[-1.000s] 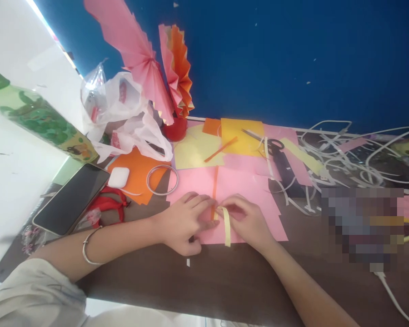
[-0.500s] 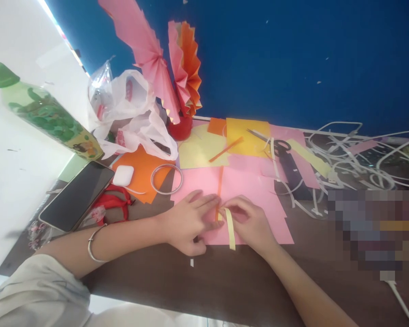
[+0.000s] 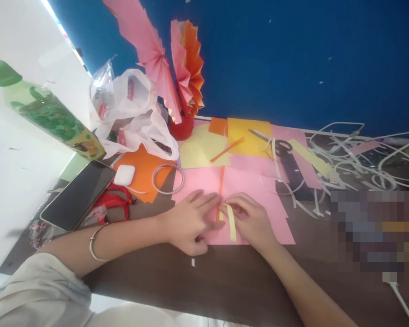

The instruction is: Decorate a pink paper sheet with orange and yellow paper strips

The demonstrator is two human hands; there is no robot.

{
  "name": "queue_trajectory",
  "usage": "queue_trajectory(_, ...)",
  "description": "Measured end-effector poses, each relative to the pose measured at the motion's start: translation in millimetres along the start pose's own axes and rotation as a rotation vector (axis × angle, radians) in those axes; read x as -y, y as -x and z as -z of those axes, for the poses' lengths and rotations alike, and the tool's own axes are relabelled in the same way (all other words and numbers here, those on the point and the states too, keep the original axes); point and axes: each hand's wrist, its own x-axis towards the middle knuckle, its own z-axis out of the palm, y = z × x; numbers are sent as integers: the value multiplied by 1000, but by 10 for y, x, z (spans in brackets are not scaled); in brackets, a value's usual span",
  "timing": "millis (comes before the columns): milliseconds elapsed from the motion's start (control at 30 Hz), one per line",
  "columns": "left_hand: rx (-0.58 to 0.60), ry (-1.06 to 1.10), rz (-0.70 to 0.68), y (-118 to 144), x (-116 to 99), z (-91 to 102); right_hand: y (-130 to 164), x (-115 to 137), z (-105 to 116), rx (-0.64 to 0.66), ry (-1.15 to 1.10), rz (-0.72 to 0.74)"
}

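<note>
Matt paper is seen in the pink sheet (image 3: 255, 190) and yellow strip (image 3: 231, 217). Table (image 3: 225, 277): dark wood-look, smooth. Phone (image 3: 77, 194) w/ glossy screen; thin crinkled plastic bag (image 3: 136, 113); metal bangle (image 3: 94, 236).

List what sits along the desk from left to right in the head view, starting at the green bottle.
green bottle → phone → white earbud case → tape ring → left hand → yellow strip → right hand → scissors → white paper trimmings
</note>
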Motion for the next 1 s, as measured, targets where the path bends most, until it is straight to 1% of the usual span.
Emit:
queue_trajectory(167, 5, 12, 6, 4, 1, -8, -30, 0, -11, -25, 30, -13)
queue_trajectory(367, 3, 31, 19, 5, -6, 1, -69, 67, -6, -46, 64, -12)
queue_trajectory(667, 4, 29, 13, 2, -3, 5, -76, 58, -30, -78, 24, -46)
queue_trajectory(1000, 26, 32, 32, 9, 3, 0, -95, 91, -64, -81, 150, -49)
